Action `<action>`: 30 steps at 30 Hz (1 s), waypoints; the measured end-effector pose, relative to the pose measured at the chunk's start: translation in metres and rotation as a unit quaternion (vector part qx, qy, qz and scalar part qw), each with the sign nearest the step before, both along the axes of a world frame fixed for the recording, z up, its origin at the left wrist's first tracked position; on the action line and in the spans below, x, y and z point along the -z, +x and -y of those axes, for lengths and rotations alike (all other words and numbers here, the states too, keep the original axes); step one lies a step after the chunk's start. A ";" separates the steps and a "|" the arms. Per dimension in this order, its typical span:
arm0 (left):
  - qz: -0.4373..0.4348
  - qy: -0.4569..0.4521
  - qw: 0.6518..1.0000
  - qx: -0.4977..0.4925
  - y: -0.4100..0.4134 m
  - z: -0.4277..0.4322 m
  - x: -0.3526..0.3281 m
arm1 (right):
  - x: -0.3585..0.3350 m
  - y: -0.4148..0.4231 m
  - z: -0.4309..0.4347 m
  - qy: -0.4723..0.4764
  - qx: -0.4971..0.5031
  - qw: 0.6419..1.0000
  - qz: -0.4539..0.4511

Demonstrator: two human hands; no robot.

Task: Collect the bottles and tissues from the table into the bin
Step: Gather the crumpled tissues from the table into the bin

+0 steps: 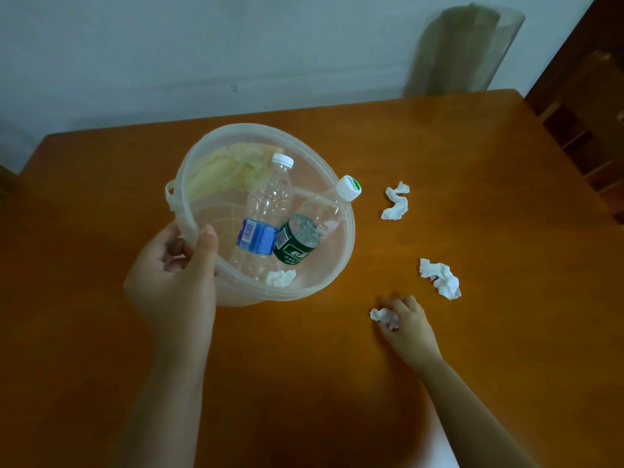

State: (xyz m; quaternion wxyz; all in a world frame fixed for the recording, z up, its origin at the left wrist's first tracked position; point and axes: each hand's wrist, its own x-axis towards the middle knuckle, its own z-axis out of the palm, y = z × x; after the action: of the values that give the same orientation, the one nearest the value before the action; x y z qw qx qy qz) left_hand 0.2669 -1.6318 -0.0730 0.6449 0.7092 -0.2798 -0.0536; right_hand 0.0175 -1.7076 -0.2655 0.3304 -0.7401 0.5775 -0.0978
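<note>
Tissue (384,317) half-hidden under right hand (407,324)

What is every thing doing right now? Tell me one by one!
bin: tilted, held at the rim by the left hand.
blue-label bottle: capped, lying in the bin.
green-label bottle: capped, in the bin, neck over the rim.
tissue in bin: crumpled, inside.
near tissue: crumpled, in the right hand grip, at the table.
middle tissue: crumpled, loose on the table.
far tissue: crumpled, loose on the table.
</note>
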 end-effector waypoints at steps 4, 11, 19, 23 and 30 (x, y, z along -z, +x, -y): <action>-0.013 -0.003 1.000 0.001 -0.003 -0.001 -0.001 | 0.003 -0.001 -0.002 -0.008 0.017 1.000 0.017; -0.025 -0.006 1.000 0.014 -0.001 -0.007 -0.002 | -0.040 -0.005 0.003 -0.097 0.155 0.974 0.137; -0.037 -0.007 0.998 0.045 -0.002 -0.017 -0.011 | -0.166 0.026 0.008 -0.224 0.134 0.931 0.256; -0.049 -0.012 0.997 0.054 -0.003 -0.020 -0.012 | -0.197 0.056 -0.001 -0.222 0.054 0.939 0.257; -0.074 -0.021 0.995 0.063 0.000 -0.026 -0.012 | -0.208 0.097 -0.012 -0.184 -0.035 0.954 0.233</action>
State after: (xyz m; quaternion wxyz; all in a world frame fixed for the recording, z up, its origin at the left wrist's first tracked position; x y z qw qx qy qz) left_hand 0.2668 -1.6058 -0.0613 0.6736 0.6706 -0.2769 -0.1409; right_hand 0.1149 -1.6957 -0.0573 0.3170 -0.7644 0.4305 -0.3604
